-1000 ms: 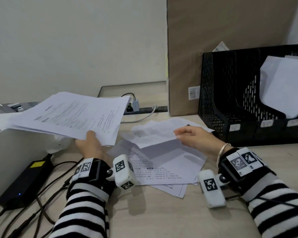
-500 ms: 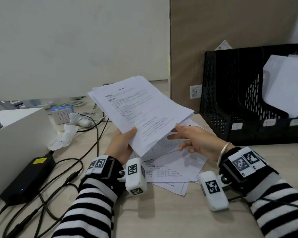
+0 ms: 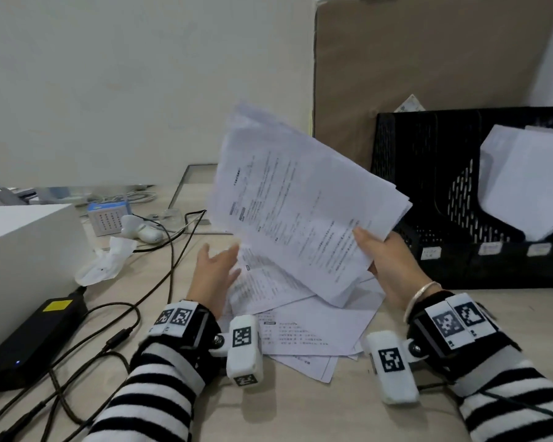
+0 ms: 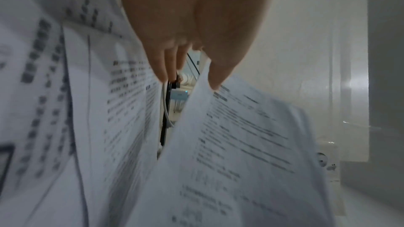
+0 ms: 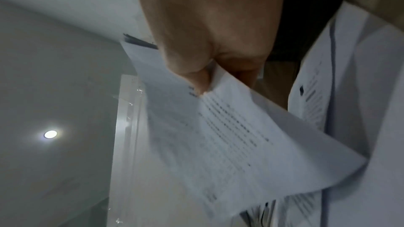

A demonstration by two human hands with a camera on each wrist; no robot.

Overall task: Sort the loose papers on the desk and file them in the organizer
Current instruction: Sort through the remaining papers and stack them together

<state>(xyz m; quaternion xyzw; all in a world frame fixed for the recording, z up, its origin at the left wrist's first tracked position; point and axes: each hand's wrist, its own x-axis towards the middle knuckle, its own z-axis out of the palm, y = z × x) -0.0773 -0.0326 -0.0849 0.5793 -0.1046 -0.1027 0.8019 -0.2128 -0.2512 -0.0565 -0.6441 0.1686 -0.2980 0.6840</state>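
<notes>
Cluttered table (image 3: pixel 300 409); right hand (image 3: pixel 387 260) pinches paper stack (image 3: pixel 300 212), left hand (image 3: pixel 216 269) relaxed. Filing step; next, slide into organizer (image 3: pixel 428 186).

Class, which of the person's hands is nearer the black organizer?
Right. The right hand, gripping the paper stack, is just beside the organizer; the left hand lies farther away, over the loose sheets.

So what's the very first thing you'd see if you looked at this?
The thick stack of printed papers, fanned up in mid-air at the centre, pinched at its lower corner by the right hand. Next, the black mesh organizer at the right, already holding white sheets. The left hand hovers open over loose papers scattered on the desk.
</notes>
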